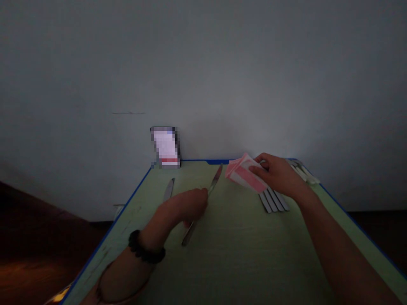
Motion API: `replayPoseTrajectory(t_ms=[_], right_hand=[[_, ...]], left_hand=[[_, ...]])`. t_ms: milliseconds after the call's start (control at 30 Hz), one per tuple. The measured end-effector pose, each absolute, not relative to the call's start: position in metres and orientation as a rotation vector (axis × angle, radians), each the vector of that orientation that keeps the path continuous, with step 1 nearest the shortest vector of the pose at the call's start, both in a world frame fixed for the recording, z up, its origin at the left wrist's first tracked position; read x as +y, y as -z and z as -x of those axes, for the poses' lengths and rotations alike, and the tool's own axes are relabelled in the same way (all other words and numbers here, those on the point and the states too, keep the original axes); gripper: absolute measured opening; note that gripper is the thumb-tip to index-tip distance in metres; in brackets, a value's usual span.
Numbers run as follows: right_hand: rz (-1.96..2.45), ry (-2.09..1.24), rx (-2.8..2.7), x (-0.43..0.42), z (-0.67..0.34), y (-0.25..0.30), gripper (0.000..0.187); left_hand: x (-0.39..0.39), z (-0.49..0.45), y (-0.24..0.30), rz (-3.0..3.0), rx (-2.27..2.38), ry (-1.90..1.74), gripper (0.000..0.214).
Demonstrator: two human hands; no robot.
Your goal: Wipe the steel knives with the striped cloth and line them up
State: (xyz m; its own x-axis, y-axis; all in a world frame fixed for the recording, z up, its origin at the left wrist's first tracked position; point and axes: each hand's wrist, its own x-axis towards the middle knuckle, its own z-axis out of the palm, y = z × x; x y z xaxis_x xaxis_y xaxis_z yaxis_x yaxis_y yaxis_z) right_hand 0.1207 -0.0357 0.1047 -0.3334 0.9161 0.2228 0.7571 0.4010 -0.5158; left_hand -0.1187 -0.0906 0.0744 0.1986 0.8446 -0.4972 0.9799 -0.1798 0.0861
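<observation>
Over the table (pixel 235 245), outstretched hands (pixel 194 204) hold a knife (pixel 216 178) and cloth (pixel 247 174).

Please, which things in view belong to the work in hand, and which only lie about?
Belong, it seems:
- knife in left hand
- cloth in right hand
- probably second knife, grey handles

Perhaps lying about:
- phone
- white pieces, unclear

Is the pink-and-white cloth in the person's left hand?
No, the right hand holds the pink-and-white cloth, while the left hand holds a knife.
</observation>
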Motion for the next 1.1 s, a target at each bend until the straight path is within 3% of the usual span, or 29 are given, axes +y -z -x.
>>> replayPoseTrajectory(t_ms=[400,567,900,1100], right_hand=[[1.437,-0.319,-2.225,-0.035,-0.122,-0.103,0.02],[1.239,-0.375,-2.112,-0.03,-0.124,-0.103,0.018],[1.131,-0.63,-2.1,-0.036,-0.119,-0.105,0.02],[1.106,-1.151,-1.399,-0.037,-0.095,-0.093,0.022]], left_hand=[[-0.098,0.102,-0.069,-2.191,1.869,0.351,0.031],[-0.092,0.104,-0.077,-2.206,1.831,0.248,0.03],[-0.109,0.116,-0.116,-2.231,2.007,-0.081,0.033],[-0.107,0.104,-0.116,-2.219,1.966,-0.205,0.037]])
